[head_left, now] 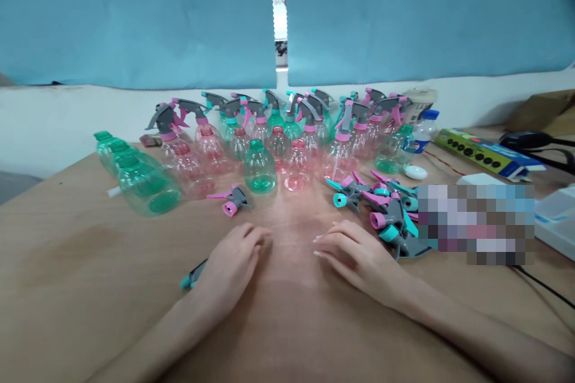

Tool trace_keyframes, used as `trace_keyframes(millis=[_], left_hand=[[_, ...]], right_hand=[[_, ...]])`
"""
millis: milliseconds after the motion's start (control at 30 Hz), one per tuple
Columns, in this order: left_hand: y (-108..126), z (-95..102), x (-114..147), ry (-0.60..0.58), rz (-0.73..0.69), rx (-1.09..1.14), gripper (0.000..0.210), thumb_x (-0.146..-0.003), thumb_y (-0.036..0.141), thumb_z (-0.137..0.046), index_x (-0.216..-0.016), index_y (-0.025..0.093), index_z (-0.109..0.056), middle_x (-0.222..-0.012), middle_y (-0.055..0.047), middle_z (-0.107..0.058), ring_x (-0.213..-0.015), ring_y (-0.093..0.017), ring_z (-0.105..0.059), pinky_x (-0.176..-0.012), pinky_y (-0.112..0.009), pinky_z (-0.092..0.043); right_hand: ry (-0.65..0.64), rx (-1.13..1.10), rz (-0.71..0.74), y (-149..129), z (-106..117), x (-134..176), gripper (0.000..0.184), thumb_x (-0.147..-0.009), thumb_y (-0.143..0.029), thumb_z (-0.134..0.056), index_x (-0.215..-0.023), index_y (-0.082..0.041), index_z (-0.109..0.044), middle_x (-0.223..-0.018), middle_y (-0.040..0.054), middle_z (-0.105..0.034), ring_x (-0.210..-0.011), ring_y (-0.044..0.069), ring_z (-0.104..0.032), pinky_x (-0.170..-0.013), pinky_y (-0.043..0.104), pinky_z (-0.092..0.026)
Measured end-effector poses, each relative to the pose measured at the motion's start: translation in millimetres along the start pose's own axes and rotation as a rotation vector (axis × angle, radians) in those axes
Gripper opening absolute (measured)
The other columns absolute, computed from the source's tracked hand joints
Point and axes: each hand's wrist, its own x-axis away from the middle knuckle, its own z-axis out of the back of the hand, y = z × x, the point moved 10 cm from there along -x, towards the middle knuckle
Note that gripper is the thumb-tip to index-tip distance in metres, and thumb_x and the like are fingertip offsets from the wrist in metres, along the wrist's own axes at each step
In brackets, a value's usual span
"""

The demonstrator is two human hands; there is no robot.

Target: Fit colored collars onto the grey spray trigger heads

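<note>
My left hand rests on the wooden table with its fingers loosely bent and nothing visible in them. Partly hidden behind its wrist lies a teal-and-grey spray trigger head. My right hand lies opposite, fingers slightly apart and holding nothing. Beside it is a pile of pink, teal and grey trigger heads. A single pink-and-grey trigger head lies beyond my left hand. In front of both hands stand uncapped bottles, among them a green bottle and a pink bottle.
Behind them are several spray bottles with trigger heads fitted. Green bottles are grouped at left. On the right are a blue-capped bottle, a white oval object, a yellow-green box, a white container and a black cable.
</note>
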Motion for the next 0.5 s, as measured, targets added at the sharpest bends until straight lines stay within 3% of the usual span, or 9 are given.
trace_keyframes(millis=[133, 200, 267, 333, 433, 500], left_hand=[[31, 2.6, 2, 0.092, -0.157, 0.148, 0.024, -0.09, 0.017, -0.039, -0.099, 0.022, -0.06, -0.105, -0.005, -0.058, -0.094, -0.017, -0.058, -0.081, -0.031, -0.049], [27, 17.9, 1, 0.175, -0.12, 0.09, 0.022, -0.09, 0.021, -0.041, -0.099, 0.02, -0.061, -0.107, -0.007, -0.056, -0.096, -0.02, -0.057, -0.08, -0.033, -0.048], [10, 30.8, 0, 0.175, -0.025, 0.006, 0.021, -0.089, 0.029, -0.045, -0.1, 0.02, -0.061, -0.101, -0.007, -0.057, -0.093, -0.022, -0.059, -0.075, -0.034, -0.049], [-11, 30.4, -1, 0.03, 0.065, -0.055, 0.031, -0.081, 0.04, -0.057, -0.107, 0.023, -0.058, -0.098, -0.005, -0.06, -0.082, -0.022, -0.061, -0.064, -0.03, -0.048], [-14, 9.2, 9, -0.31, 0.007, -0.056, 0.041, -0.071, 0.039, -0.065, -0.109, 0.026, -0.057, -0.081, 0.003, -0.06, -0.067, -0.017, -0.06, -0.051, -0.023, -0.041], [-7, 6.2, 18, -0.352, -0.014, -0.06, 0.035, -0.074, 0.034, -0.058, -0.108, 0.026, -0.058, -0.076, 0.006, -0.057, -0.068, -0.016, -0.06, -0.053, -0.022, -0.039]], right_hand=[[-0.031, -0.022, -0.008, 0, -4, 1, 0.014, -0.092, -0.024, -0.051, -0.101, -0.02, -0.061, -0.095, 0.0068, -0.065, -0.09, 0.021, -0.061, -0.077, 0.037, -0.054], [-0.031, -0.025, -0.017, 2, -3, 1, 0.014, -0.091, -0.024, -0.051, -0.101, -0.02, -0.06, -0.095, 0.0066, -0.065, -0.09, 0.021, -0.06, -0.077, 0.037, -0.053], [-0.026, -0.028, -0.029, 3, -2, 1, 0.014, -0.091, -0.024, -0.051, -0.101, -0.02, -0.06, -0.094, 0.0064, -0.065, -0.09, 0.021, -0.061, -0.077, 0.037, -0.053], [-0.029, -0.029, -0.038, 5, -2, 1, 0.014, -0.091, -0.023, -0.051, -0.101, -0.021, -0.06, -0.094, 0.0064, -0.065, -0.089, 0.021, -0.061, -0.076, 0.037, -0.054], [-0.05, -0.032, -0.051, 5, -5, 1, 0.014, -0.09, -0.021, -0.053, -0.101, -0.021, -0.06, -0.094, 0.0064, -0.065, -0.089, 0.021, -0.061, -0.076, 0.035, -0.054], [-0.067, -0.033, -0.062, 5, -8, 1, 0.014, -0.089, -0.019, -0.053, -0.101, -0.021, -0.06, -0.094, 0.0066, -0.065, -0.088, 0.02, -0.062, -0.076, 0.034, -0.054]])
